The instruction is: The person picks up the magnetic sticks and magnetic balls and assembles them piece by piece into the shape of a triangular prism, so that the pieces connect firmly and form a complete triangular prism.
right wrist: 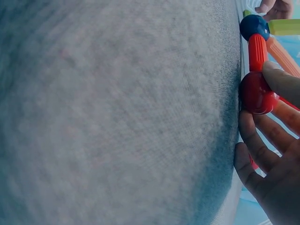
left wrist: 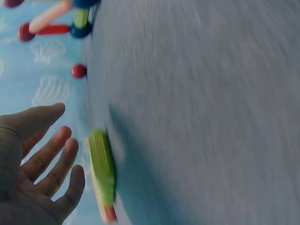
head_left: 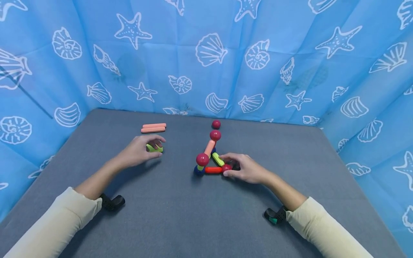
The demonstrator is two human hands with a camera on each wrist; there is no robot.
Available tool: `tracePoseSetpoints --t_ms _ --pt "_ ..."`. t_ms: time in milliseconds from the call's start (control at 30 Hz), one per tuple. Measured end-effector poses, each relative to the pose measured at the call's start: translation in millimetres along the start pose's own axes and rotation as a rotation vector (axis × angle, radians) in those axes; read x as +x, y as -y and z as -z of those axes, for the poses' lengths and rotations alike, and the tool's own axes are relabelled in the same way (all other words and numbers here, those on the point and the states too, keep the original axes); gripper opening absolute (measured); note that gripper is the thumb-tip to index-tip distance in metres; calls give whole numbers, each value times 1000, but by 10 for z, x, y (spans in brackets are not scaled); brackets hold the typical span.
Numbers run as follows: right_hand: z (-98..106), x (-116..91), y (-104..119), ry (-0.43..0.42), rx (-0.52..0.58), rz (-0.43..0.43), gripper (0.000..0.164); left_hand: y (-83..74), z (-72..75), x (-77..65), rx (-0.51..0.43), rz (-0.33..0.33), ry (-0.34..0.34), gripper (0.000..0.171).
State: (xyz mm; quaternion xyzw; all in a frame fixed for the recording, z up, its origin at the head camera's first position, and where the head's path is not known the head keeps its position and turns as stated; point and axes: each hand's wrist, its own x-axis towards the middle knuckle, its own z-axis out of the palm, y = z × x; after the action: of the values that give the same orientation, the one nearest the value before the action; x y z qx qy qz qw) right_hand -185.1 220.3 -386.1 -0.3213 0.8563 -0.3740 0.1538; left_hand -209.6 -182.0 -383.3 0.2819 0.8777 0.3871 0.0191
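Observation:
A frame of rods and balls stands mid-table. Its red rod [head_left: 213,170] and yellow-green rod [head_left: 218,159] meet at a red corner ball [right wrist: 258,93], which my right hand [head_left: 246,169] holds between thumb and fingers. A blue ball [head_left: 199,170] sits at the left corner. Higher up, a salmon rod [head_left: 209,147] joins two red balls, the nearer [head_left: 202,159] and the farther [head_left: 215,135]. On the left, my left hand [head_left: 142,150] hovers with loosely spread fingers beside yellow-green rods [left wrist: 102,161]. The left wrist view shows a gap between them.
Two salmon rods [head_left: 153,130] lie side by side beyond my left hand. A loose red ball [head_left: 216,124] rests near the table's back edge. A blue shell-patterned curtain [head_left: 180,64] borders the grey table [head_left: 180,218]. Each wrist wears a black device [head_left: 113,202].

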Motion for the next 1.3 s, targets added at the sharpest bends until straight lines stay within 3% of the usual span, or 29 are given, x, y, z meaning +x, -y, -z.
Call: tracePoseSetpoints --t_ms 233,433,700,800,900,1067,1300 --pt "5 9 4 10 2 -5 55 160 156 -128 152 79 1 39" --pt "10 19 8 10 -7 -1 55 275 182 -161 284 41 -6 35" --pt "18 19 11 11 1 -2 55 294 140 -94 278 27 -23 27" --pt "17 21 11 10 1 -2 55 251 110 -55 210 23 -45 22" --pt "13 22 11 10 0 -1 55 186 72 -6 76 35 -72 19" --pt "5 18 12 12 5 -3 54 14 -3 118 -244 61 -102 24" --pt "1 -2 12 3 0 -5 56 -359 -131 324 -663 120 -51 33"
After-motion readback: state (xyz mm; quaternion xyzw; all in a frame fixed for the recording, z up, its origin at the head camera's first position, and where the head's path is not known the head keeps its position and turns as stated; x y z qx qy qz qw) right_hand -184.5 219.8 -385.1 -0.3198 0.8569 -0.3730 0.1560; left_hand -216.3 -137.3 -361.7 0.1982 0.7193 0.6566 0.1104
